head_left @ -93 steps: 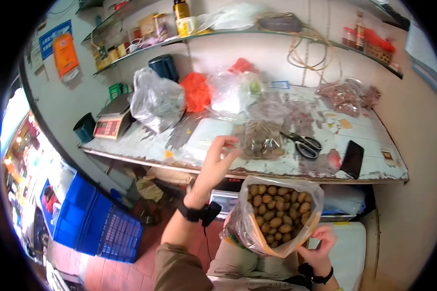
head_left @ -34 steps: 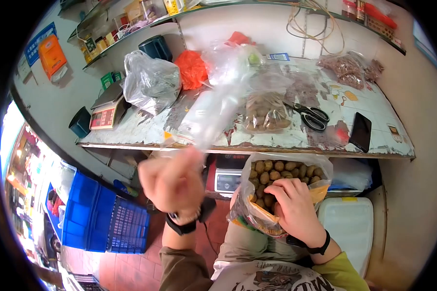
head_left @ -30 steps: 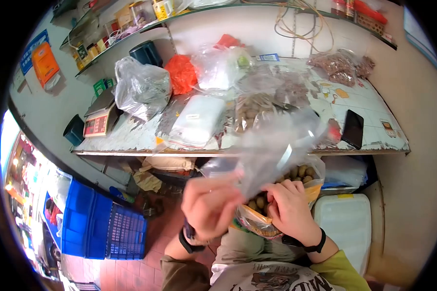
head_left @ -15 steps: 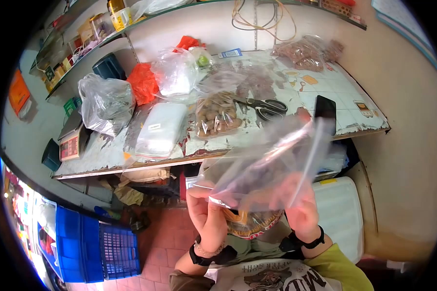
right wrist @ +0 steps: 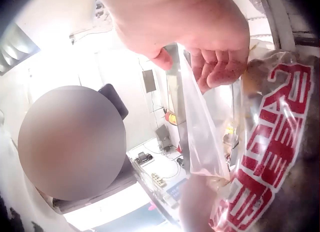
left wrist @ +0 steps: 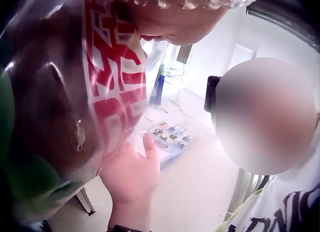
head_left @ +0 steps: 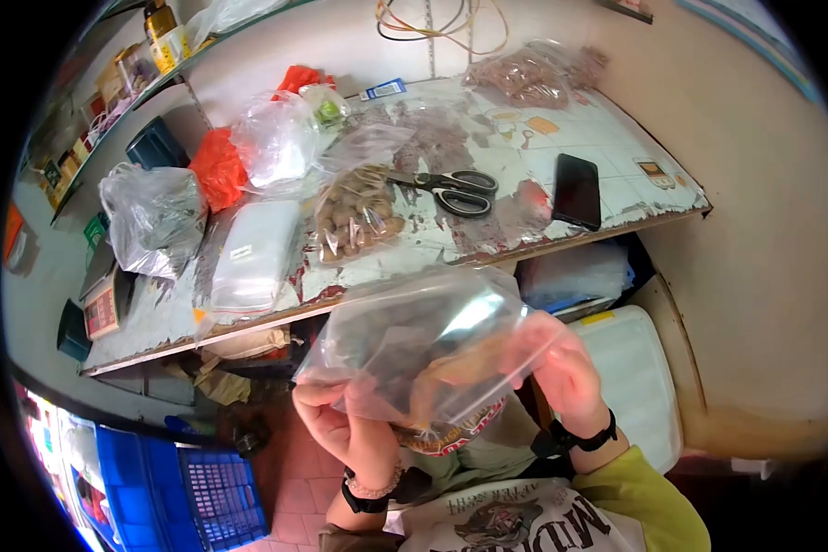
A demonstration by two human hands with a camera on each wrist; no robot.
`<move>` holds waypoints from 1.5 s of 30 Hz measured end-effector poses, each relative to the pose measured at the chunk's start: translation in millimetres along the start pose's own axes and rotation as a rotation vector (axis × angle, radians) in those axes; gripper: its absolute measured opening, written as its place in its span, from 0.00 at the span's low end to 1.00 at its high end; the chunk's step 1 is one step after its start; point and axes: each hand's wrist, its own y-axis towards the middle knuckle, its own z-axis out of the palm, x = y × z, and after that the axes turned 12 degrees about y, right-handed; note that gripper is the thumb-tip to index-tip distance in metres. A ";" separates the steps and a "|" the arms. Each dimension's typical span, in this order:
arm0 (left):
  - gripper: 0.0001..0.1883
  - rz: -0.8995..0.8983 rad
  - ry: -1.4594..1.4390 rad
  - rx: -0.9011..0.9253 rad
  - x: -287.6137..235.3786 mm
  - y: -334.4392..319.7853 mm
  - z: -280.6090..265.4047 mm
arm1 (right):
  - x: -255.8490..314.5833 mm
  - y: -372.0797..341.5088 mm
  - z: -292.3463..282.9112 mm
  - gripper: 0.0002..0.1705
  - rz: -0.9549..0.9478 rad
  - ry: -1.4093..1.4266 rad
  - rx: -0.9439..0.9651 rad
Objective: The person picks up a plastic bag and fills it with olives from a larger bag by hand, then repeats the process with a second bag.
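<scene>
A thin clear plastic bag (head_left: 405,313) is stretched between the two hands, in front of the table edge. My left hand (head_left: 345,419) pinches one side of its edge between thumb and fingers. At the other side my right hand (head_left: 569,373) grips the bag, and in the right wrist view the film (right wrist: 197,127) runs down between its thumb and curled fingers. Below the hands, on the lap, sits a larger printed bag (head_left: 474,431) with red and white lettering (right wrist: 275,132). Its mouth and the brown oval nuts in it are mostly hidden behind the clear bag.
On the worn table (head_left: 524,230) lie a clear bag of nuts (head_left: 354,216), black scissors (head_left: 455,189), a phone (head_left: 577,191) and a stack of clear bags (head_left: 258,253). A white lidded box (head_left: 630,368) stands low right, blue crates (head_left: 166,488) low left.
The left hand, bare at first, brought the clear bag from over the table to the lap. The right hand left the nuts and took its other side. The head view turned right.
</scene>
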 end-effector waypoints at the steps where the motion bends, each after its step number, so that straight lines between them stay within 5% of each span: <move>1: 0.10 0.029 -0.008 -0.016 -0.5 0.1 1.2 | -5.4 -0.9 -16.1 0.37 0.095 0.148 0.130; 6: 0.07 0.050 -0.308 -0.042 7.1 -0.3 -1.6 | 0.8 5.9 -5.4 0.49 -0.067 0.726 0.065; 8: 0.12 0.008 0.227 -0.188 5.2 -3.1 -1.2 | 5.4 4.9 -10.8 0.51 -0.083 0.831 0.056; 9: 0.12 0.092 0.931 -0.098 -2.1 -2.7 -3.4 | 6.8 4.5 -12.5 0.51 -0.089 0.816 0.102; 10: 0.12 0.088 0.927 -0.083 3.1 -5.4 -7.2 | 7.5 3.9 -14.0 0.52 -0.091 0.802 0.150; 12: 0.11 -0.249 -0.234 -0.148 14.8 -7.3 -17.7 | 6.9 3.0 -15.4 0.52 -0.083 0.784 0.162; 13: 0.10 -0.328 -0.352 -0.029 15.3 -3.5 -24.1 | 6.0 3.0 -14.5 0.52 -0.078 0.779 0.200; 14: 0.10 -0.331 -0.346 -0.028 18.1 -1.6 -29.5 | 5.3 3.0 -13.5 0.52 -0.072 0.774 0.240; 16: 0.06 -0.222 0.538 0.006 23.6 -0.6 -38.2 | 4.8 3.1 -11.3 0.52 -0.058 0.779 0.255; 20: 0.06 -0.024 0.121 -0.070 6.2 -3.6 -6.6 | 5.2 5.2 -10.0 0.54 -0.014 0.736 0.294; 22: 0.12 0.130 0.654 0.003 -1.1 -4.8 -5.9 | 6.0 5.1 -7.8 0.53 -0.037 0.707 0.263; 23: 0.12 0.129 0.654 0.004 1.3 -4.8 -6.4 | 5.9 4.9 -7.3 0.54 -0.062 0.677 0.233; 25: 0.12 -0.023 0.018 -0.073 9.7 -3.9 -8.3 | 10.4 3.7 -15.7 0.48 -0.211 0.671 0.271; 26: 0.12 -0.029 0.012 -0.068 12.2 -2.9 -10.9 | 14.8 2.2 -24.2 0.43 -0.361 0.659 0.314; 28: 0.11 -0.047 -0.055 -0.032 16.0 -1.9 -16.4 | 0.7 -11.1 -86.4 0.21 -0.398 0.392 0.247; 29: 0.11 -0.053 -0.062 -0.028 15.0 -1.8 -14.3 | 6.2 -11.4 -87.1 0.21 -0.399 0.384 0.242; 31: 0.11 -0.063 -0.205 -0.022 9.6 -1.0 -10.6 | 17.3 -12.2 -83.3 0.08 -0.523 -0.437 -0.246; 32: 0.11 -0.066 -0.208 -0.023 9.4 -0.7 -11.1 | 18.5 -13.7 -82.0 0.08 -0.522 -0.441 -0.246; 34: 0.10 -0.051 -0.148 0.064 9.9 1.3 -14.7 | 18.8 -17.9 -79.1 0.07 -0.369 -0.777 -0.545; 36: 0.10 -0.036 -0.028 0.071 16.6 1.6 -20.8 | 26.5 -21.2 -88.4 0.10 -0.366 -1.064 -0.490; 38: 0.10 -0.024 0.093 0.079 19.7 -0.9 -23.3 | 24.8 -21.9 -94.7 0.14 -0.461 -1.697 -0.416; 41: 0.11 0.009 -0.025 0.095 9.6 -0.7 -12.9 | 22.8 -18.3 -67.6 0.17 -0.596 -2.056 -0.480; 44: 0.17 -0.094 -0.090 0.076 2.8 1.8 -9.6 | 4.6 -16.9 -45.9 0.17 -0.804 -2.009 -0.515; 45: 0.19 -0.118 0.008 0.064 3.0 2.4 -6.5 | 2.6 -12.7 -40.6 0.18 -0.913 -1.937 -0.319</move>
